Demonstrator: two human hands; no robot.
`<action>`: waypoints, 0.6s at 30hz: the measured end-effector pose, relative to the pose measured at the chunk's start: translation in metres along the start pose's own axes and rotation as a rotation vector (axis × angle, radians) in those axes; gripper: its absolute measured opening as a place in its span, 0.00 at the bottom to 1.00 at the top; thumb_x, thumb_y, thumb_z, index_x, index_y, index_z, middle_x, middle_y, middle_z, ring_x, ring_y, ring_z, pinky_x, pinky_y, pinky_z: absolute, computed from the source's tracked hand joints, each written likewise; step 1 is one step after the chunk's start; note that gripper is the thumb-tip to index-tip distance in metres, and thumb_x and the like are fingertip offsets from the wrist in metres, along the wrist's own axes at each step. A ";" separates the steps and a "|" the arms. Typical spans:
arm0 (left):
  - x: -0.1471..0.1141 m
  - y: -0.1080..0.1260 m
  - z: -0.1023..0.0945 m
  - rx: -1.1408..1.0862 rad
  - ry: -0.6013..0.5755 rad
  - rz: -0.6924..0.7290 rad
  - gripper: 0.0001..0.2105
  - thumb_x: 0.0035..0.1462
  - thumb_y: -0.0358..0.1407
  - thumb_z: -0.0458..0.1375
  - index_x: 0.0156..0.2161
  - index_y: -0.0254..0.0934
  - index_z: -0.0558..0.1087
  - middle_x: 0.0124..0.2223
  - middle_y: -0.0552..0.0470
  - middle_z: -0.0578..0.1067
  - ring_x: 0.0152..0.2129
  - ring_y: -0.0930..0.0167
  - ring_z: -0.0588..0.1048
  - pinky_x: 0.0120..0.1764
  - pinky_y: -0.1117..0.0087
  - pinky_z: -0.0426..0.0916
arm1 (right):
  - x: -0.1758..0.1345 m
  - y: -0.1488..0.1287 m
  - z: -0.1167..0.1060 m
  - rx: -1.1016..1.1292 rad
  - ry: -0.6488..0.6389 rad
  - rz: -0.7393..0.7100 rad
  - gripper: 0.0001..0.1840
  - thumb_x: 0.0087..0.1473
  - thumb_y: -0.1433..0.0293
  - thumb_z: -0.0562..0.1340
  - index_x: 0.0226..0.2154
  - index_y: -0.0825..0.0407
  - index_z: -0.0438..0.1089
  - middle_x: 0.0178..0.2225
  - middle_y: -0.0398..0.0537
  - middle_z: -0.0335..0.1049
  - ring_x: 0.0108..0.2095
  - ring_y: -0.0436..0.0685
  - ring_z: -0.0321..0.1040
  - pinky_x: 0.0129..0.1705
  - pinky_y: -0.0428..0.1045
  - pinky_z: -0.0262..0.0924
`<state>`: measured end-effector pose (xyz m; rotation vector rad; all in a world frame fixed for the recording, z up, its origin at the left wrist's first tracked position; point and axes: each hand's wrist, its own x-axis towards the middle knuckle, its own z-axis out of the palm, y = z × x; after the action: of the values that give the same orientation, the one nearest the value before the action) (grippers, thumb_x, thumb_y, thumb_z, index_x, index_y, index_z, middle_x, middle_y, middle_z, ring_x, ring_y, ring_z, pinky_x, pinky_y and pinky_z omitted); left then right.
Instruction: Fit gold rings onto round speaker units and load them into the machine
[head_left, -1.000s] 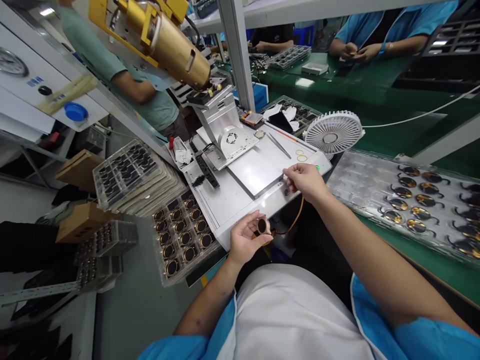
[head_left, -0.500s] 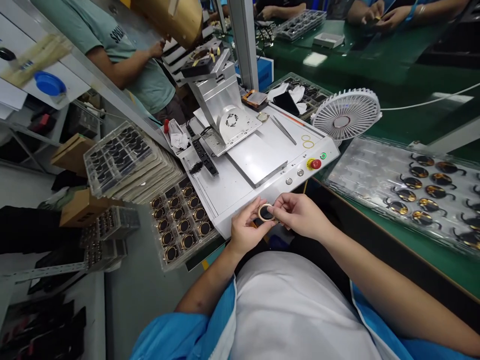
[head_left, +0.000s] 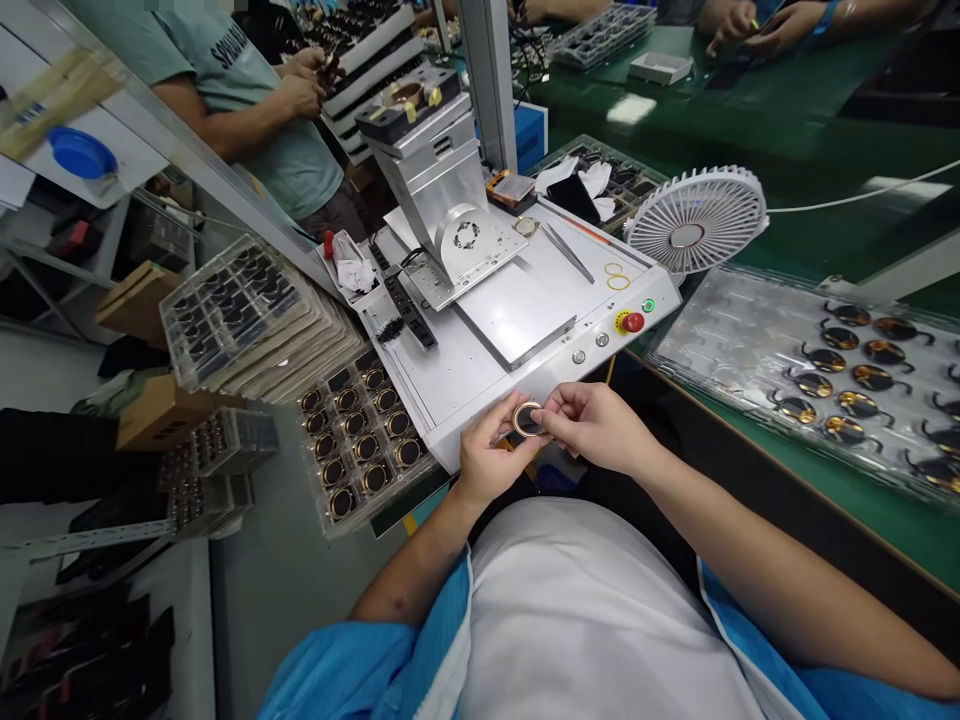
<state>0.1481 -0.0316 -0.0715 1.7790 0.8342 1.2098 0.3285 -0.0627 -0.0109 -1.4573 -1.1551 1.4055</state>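
Between my two hands, just in front of the white machine's front panel, is a round watch case [head_left: 526, 419] with a gold rim and a black face. My left hand [head_left: 487, 452] grips its left side between thumb and fingers. From the right, my right hand [head_left: 596, 425] pinches the case's edge, thumb lying on the face. To the left, a clear tray [head_left: 324, 522] carries rows of similar gold-rimmed black pieces. On the machine's white base lie tweezers [head_left: 568, 252] and two thin yellow rings [head_left: 618, 283].
A metal fixture [head_left: 439, 190] stands on the machine base, with a red stop button [head_left: 633, 322] at the front. A white fan [head_left: 694, 225] and a tray of parts with black tails [head_left: 720, 320] are on the right. Stacked trays [head_left: 247, 310] rise at left. Co-workers stand beyond.
My hands stay on the watch case, which has shifted very slightly up and left in view. At the upper left, the co-worker's two hands now show together, and the gold cylinder has left view.
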 end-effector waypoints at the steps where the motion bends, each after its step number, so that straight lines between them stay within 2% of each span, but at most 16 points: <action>1: 0.000 0.001 0.000 0.000 0.002 0.004 0.32 0.51 0.33 0.74 0.62 0.41 0.74 0.54 0.42 0.82 0.48 0.60 0.84 0.49 0.64 0.83 | 0.000 0.000 0.000 -0.021 0.012 -0.003 0.14 0.50 0.59 0.67 0.27 0.52 0.69 0.19 0.44 0.71 0.16 0.49 0.61 0.17 0.43 0.54; 6: 0.000 0.002 -0.001 0.023 0.007 -0.016 0.31 0.52 0.35 0.74 0.61 0.40 0.74 0.54 0.41 0.82 0.48 0.59 0.84 0.49 0.63 0.83 | 0.000 0.004 0.000 -0.101 0.051 -0.040 0.12 0.51 0.60 0.65 0.26 0.52 0.69 0.20 0.45 0.72 0.17 0.49 0.60 0.18 0.43 0.52; 9: -0.003 0.002 0.000 0.039 0.003 -0.044 0.31 0.52 0.36 0.74 0.61 0.40 0.75 0.54 0.41 0.82 0.48 0.58 0.84 0.49 0.61 0.83 | 0.002 0.008 0.002 -0.083 0.098 -0.075 0.14 0.51 0.59 0.68 0.26 0.52 0.69 0.20 0.44 0.71 0.20 0.50 0.61 0.20 0.43 0.54; 11: -0.005 0.000 0.003 0.032 -0.007 -0.049 0.31 0.52 0.36 0.74 0.61 0.40 0.74 0.54 0.41 0.82 0.48 0.58 0.84 0.50 0.60 0.83 | 0.004 0.011 0.005 0.010 0.087 -0.060 0.18 0.49 0.55 0.70 0.29 0.52 0.69 0.22 0.43 0.70 0.21 0.50 0.63 0.21 0.44 0.56; 13: -0.007 -0.001 0.006 0.011 -0.047 -0.024 0.31 0.53 0.35 0.73 0.62 0.41 0.73 0.55 0.41 0.82 0.48 0.59 0.84 0.50 0.60 0.83 | 0.002 0.018 0.004 0.141 0.018 -0.012 0.24 0.48 0.49 0.71 0.31 0.52 0.69 0.22 0.43 0.69 0.21 0.51 0.63 0.21 0.45 0.58; 15: -0.008 0.001 0.007 0.024 -0.124 0.034 0.33 0.54 0.34 0.73 0.64 0.42 0.70 0.57 0.41 0.80 0.49 0.59 0.83 0.53 0.58 0.82 | -0.009 0.028 -0.008 0.202 0.016 0.014 0.28 0.47 0.44 0.71 0.29 0.51 0.69 0.22 0.43 0.68 0.20 0.51 0.62 0.21 0.46 0.59; 16: -0.007 0.003 0.006 0.050 -0.156 0.074 0.33 0.54 0.34 0.73 0.65 0.42 0.70 0.58 0.40 0.80 0.50 0.59 0.82 0.54 0.57 0.81 | -0.019 0.034 -0.019 0.187 0.091 0.007 0.29 0.47 0.42 0.70 0.28 0.51 0.69 0.22 0.44 0.69 0.20 0.51 0.61 0.21 0.47 0.59; 18: -0.005 0.009 -0.005 0.128 -0.180 0.158 0.31 0.55 0.32 0.72 0.63 0.43 0.72 0.57 0.41 0.79 0.52 0.59 0.81 0.56 0.55 0.80 | -0.053 0.048 -0.052 0.051 0.381 0.000 0.28 0.47 0.42 0.69 0.29 0.50 0.71 0.25 0.47 0.72 0.22 0.54 0.64 0.23 0.49 0.61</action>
<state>0.1430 -0.0387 -0.0642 2.0567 0.6901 1.0956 0.3862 -0.1237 -0.0386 -1.6019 -0.8709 1.0863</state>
